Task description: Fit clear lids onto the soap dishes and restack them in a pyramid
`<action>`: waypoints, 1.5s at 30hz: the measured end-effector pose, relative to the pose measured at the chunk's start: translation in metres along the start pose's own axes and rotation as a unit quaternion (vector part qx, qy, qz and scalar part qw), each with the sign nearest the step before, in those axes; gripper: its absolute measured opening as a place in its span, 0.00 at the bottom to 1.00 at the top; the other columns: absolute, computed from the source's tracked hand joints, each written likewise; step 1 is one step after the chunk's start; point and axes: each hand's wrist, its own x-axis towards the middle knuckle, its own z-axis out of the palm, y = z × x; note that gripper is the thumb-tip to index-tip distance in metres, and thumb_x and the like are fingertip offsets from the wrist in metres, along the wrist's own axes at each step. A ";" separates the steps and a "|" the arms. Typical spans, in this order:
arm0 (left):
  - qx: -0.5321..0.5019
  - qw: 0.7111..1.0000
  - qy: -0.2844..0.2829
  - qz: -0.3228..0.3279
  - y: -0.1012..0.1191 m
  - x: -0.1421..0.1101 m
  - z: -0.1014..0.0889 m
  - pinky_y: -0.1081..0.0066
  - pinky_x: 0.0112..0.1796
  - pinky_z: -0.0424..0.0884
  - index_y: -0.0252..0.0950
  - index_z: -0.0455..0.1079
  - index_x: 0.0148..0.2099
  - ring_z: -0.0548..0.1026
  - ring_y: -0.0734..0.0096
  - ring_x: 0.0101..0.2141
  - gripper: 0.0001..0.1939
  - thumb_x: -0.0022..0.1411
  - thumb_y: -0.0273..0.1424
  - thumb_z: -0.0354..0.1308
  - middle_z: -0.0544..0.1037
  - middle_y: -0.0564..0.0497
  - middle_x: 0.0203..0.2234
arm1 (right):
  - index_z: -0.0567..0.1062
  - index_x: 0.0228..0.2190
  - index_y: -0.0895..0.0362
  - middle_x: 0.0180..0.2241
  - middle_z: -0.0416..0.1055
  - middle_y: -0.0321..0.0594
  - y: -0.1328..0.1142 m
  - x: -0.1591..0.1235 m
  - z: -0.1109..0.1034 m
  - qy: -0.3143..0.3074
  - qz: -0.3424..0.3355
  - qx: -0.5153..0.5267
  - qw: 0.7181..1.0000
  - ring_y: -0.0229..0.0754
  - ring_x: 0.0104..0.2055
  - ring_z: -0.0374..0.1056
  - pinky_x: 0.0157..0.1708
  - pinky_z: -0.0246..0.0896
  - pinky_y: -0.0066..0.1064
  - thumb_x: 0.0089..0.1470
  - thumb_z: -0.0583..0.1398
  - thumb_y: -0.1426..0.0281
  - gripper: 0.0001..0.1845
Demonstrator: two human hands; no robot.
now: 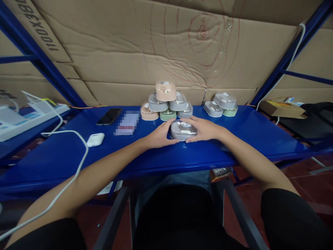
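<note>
A grey plastic box with a clear lid and a white clasp (183, 131) sits on the blue table in front of me. My left hand (160, 135) grips its left side, thumb near the front and fingers at the back. On the other side, my right hand (205, 128) holds it with the thumb low at the front and fingers over the back. Just behind stands a pyramid of similar boxes, with a peach box (165, 91) on top, grey ones (158, 102) in the middle and a green one (168, 114) in the bottom row.
Right of the pyramid is a smaller stack of grey and green boxes (225, 100). At left lie a black phone (109, 116), a blurred-out phone-like item (127, 123) and a white earbud case (95, 139). A white cable (84, 156) crosses my left arm. Cardboard (125, 52) backs the table.
</note>
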 end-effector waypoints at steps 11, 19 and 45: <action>0.031 0.999 -0.027 -0.024 0.005 -0.001 -0.004 0.45 0.68 0.69 0.35 0.53 0.78 0.72 0.43 0.69 0.44 0.69 0.47 0.62 0.73 0.33 0.68 | 0.55 0.78 0.63 0.67 0.73 0.69 0.015 -0.012 -0.046 -0.133 0.352 -0.124 0.918 0.72 0.65 0.75 0.55 0.72 0.49 0.61 0.66 0.38 0.61; 0.042 0.998 -0.040 -0.021 0.008 -0.001 -0.006 0.45 0.69 0.68 0.35 0.54 0.78 0.71 0.42 0.69 0.43 0.70 0.47 0.61 0.72 0.32 0.68 | 0.69 0.68 0.63 0.45 0.85 0.58 0.031 -0.006 -0.043 -0.073 0.369 -0.111 0.920 0.65 0.51 0.82 0.47 0.73 0.45 0.55 0.73 0.40 0.54; 0.070 0.996 -0.061 -0.011 0.010 -0.003 -0.010 0.45 0.71 0.65 0.32 0.58 0.77 0.69 0.41 0.72 0.40 0.72 0.49 0.58 0.68 0.30 0.73 | 0.85 0.51 0.59 0.51 0.84 0.61 0.044 0.000 -0.028 0.039 0.350 -0.217 0.910 0.65 0.53 0.81 0.46 0.75 0.46 0.71 0.57 0.65 0.19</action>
